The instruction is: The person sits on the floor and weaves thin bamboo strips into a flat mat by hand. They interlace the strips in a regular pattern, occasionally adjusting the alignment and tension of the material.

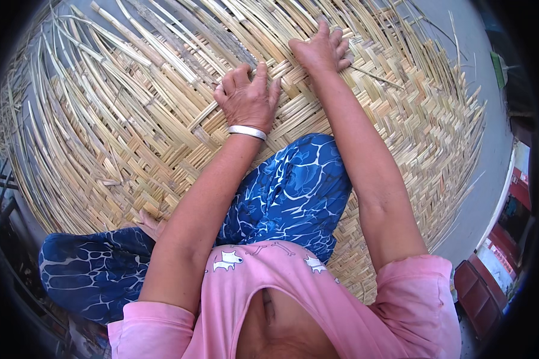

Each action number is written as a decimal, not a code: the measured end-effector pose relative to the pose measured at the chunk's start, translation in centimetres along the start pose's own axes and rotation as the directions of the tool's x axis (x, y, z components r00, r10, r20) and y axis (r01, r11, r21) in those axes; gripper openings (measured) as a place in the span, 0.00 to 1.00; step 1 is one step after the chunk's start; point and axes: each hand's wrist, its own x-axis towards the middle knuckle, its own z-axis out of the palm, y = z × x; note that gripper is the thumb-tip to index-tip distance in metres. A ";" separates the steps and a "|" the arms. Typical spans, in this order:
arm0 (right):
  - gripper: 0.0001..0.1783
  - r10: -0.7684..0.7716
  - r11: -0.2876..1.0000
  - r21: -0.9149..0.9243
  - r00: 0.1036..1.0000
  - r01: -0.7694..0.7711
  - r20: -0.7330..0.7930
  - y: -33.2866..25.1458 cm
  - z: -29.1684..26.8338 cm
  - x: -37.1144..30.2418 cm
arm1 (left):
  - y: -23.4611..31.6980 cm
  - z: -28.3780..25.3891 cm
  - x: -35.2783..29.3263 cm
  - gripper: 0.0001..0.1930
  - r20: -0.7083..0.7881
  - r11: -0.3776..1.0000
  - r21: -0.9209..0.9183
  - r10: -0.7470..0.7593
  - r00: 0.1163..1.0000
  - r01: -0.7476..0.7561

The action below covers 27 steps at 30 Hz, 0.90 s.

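A large mat (305, 113) woven from pale, flattened reed strips lies under both hands, its unwoven ends fanning out on the far and left sides. My left hand (248, 99), with a silver bangle (247, 131) at the wrist, rests on the weave near the middle. Its fingers are bent but apart, fingertips touching the strips. Farther off and to the right, my right hand (320, 52) has its fingers curled down and its thumb out to the side. From under those curled fingers a thin reed strip (377, 78) slants toward the right. The fingertips' hold is partly hidden.
My bent legs in blue patterned trousers (287, 191) rest on the mat's near part, and a bare foot (150, 224) shows at left. Grey floor (488, 125) borders the mat at right. Dark red objects (479, 290) stand beyond it. Loose reed ends (48, 54) stick out at far left.
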 end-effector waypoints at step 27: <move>0.35 -0.417 0.842 -0.396 0.907 0.365 -0.050 5.1 -0.5 1.9 | -0.8 0.7 -0.2 0.22 -0.073 0.994 0.016 0.113 0.991 -0.112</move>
